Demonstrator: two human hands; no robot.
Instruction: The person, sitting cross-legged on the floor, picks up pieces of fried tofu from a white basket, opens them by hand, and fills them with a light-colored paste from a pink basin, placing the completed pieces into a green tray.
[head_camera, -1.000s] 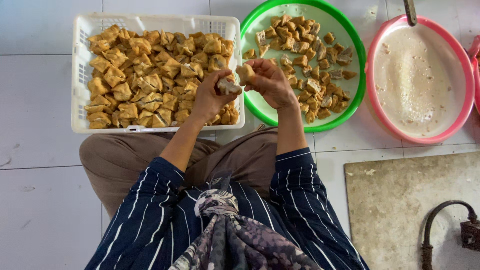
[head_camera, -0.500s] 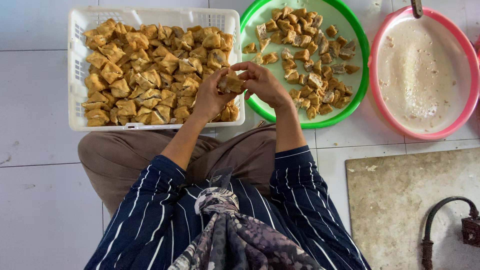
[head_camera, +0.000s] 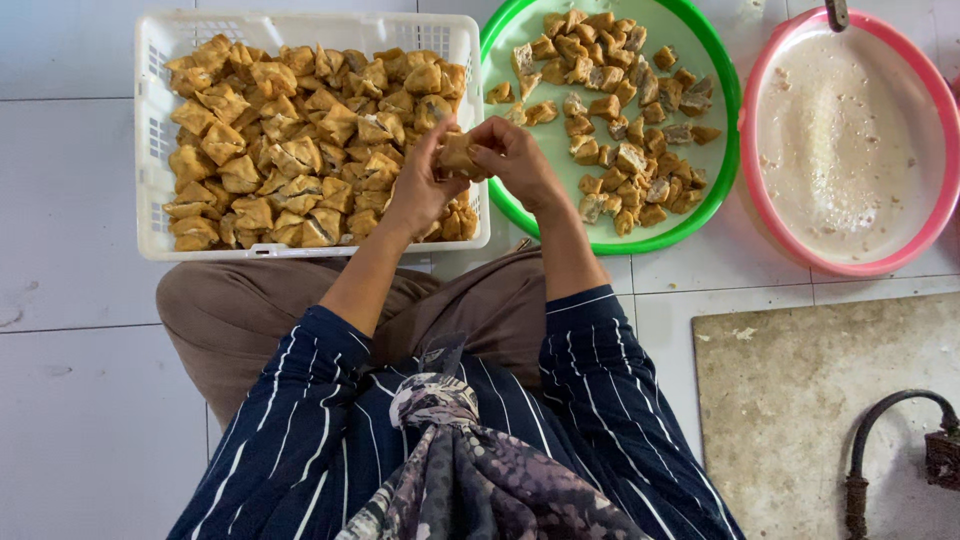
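White tiled floor, fried tofu piece pinched between both hands' fingers.

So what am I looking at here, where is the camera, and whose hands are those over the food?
There is no machine here. The camera sits on a person's head and looks straight down, so you see their own arms in striped sleeves and their lap. On the tiled floor in front of them stands a white plastic basket heaped with golden-brown fried puffs. Beside it is a green round tray holding smaller fried pieces, and next to that a pink basin with a pale wet mixture. Both hands meet over the basket's corner: the left hand and the right hand together hold one fried puff between the fingers. Bottom right lies a grey stone slab.
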